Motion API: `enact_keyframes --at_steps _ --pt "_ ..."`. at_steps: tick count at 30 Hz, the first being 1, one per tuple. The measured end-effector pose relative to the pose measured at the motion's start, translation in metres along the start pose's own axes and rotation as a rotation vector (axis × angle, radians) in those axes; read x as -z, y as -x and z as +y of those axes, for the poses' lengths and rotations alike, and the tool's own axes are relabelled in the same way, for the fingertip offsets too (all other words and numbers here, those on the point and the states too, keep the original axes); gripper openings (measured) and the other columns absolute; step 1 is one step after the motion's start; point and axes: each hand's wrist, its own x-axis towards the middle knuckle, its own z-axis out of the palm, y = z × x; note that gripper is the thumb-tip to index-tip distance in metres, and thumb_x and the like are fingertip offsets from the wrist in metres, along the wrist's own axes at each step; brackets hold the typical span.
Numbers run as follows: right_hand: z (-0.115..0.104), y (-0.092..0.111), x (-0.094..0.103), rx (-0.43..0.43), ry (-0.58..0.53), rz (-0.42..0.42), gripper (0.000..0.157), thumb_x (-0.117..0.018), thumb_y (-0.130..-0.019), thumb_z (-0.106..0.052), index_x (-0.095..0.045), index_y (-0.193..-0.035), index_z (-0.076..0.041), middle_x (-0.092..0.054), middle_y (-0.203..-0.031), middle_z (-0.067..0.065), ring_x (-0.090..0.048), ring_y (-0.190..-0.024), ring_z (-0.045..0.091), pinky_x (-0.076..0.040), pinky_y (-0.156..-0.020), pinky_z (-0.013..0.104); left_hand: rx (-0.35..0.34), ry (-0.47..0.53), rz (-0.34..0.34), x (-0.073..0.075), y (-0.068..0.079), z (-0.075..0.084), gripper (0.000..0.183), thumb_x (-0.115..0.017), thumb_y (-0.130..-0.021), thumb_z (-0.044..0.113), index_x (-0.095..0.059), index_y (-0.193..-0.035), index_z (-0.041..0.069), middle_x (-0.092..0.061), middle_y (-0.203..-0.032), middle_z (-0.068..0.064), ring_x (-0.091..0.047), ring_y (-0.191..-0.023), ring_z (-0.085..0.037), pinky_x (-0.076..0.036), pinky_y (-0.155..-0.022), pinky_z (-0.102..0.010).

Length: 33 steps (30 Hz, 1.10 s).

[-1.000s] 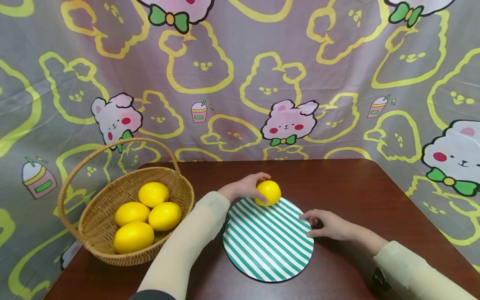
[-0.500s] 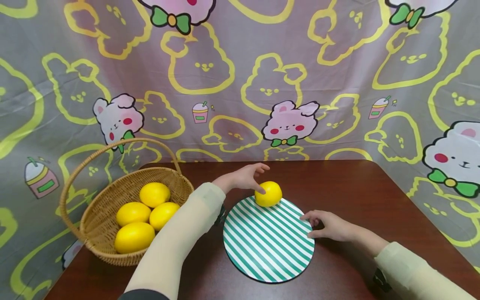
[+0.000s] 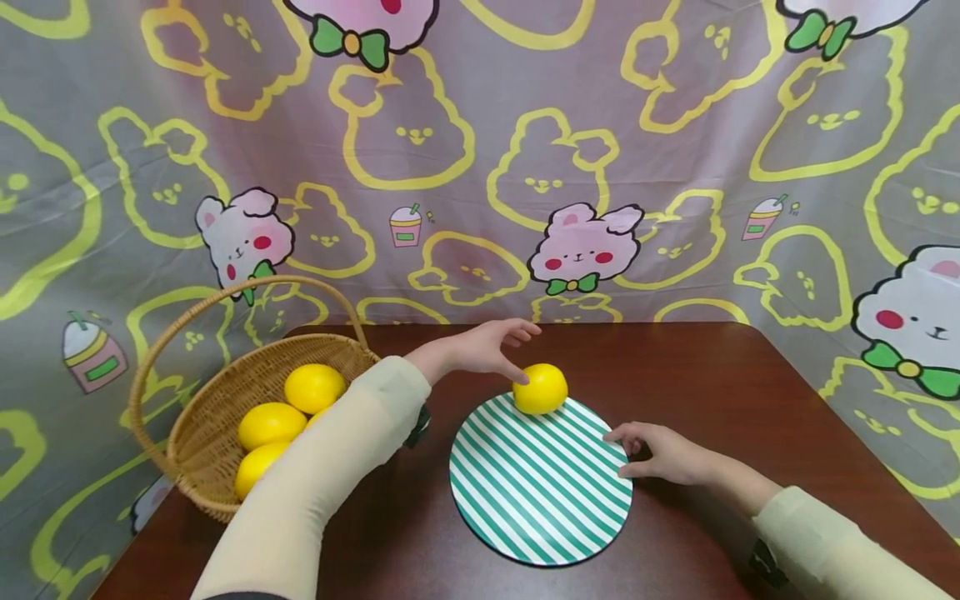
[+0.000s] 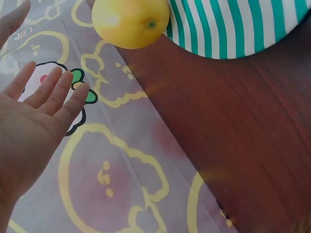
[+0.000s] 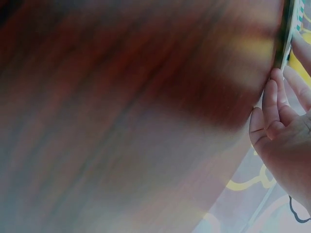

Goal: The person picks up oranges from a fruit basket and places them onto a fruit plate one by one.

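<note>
A smooth yellow fruit (image 3: 543, 390), lemon-like with a small green stem mark, sits at the far edge of a round board (image 3: 540, 492) with green and white stripes. My left hand (image 3: 483, 348) hovers to the left of and above the fruit, fingers spread. In the head view its thumb overlaps the fruit, but the left wrist view shows the palm (image 4: 29, 124) apart from the fruit (image 4: 130, 22). At the board's right rim, my right hand (image 3: 663, 452) touches the edge with its fingertips, fingers loosely bent. The right wrist view catches these fingers (image 5: 273, 104) beside the rim.
A wicker basket (image 3: 213, 417) with a tall handle stands on the left, holding several similar yellow fruits (image 3: 272, 423), partly hidden by my left sleeve (image 3: 315, 475). Everything rests on a dark red-brown wooden table (image 3: 690, 367). A cartoon-printed curtain (image 3: 480, 125) surrounds its back and sides.
My left hand has let go of the yellow fruit and drawn up and to the left. The fruit stays on the board's far edge. My right hand holds its place at the rim.
</note>
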Motion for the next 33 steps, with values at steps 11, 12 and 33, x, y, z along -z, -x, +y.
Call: enact_keyframes --at_steps 11,12,33 --pt "-0.001 0.001 0.002 0.001 -0.016 -0.005 0.046 -0.075 -0.086 -0.025 -0.059 -0.125 -0.006 -0.052 -0.09 -0.003 -0.047 -0.085 0.014 -0.042 -0.07 0.027 -0.079 -0.029 0.0 0.013 0.03 -0.004 0.074 -0.084 -0.076 0.02 -0.047 -0.14 0.015 -0.05 -0.138 -0.001 -0.047 -0.125 -0.022 -0.046 -0.096 -0.032" --pt "-0.001 0.001 0.002 0.001 -0.015 -0.004 0.046 -0.075 -0.086 -0.025 -0.059 -0.125 -0.006 -0.052 -0.09 -0.003 -0.047 -0.085 0.014 -0.042 -0.07 0.027 -0.087 -0.028 0.0 0.014 0.033 -0.004 0.073 -0.084 -0.077 0.02 -0.047 -0.139 0.015 -0.05 -0.137 -0.001 -0.047 -0.125 -0.021 -0.045 -0.096 -0.033" --pt "0.003 0.0 0.0 0.018 -0.019 -0.006 0.045 -0.075 -0.086 -0.025 -0.06 -0.124 -0.006 -0.053 -0.09 -0.004 -0.048 -0.084 0.015 -0.042 -0.069 0.027 -0.118 -0.018 0.069 0.051 0.101 -0.014 0.072 -0.082 -0.079 0.024 -0.046 -0.14 0.014 -0.05 -0.137 -0.003 -0.046 -0.125 -0.025 -0.041 -0.099 -0.047"
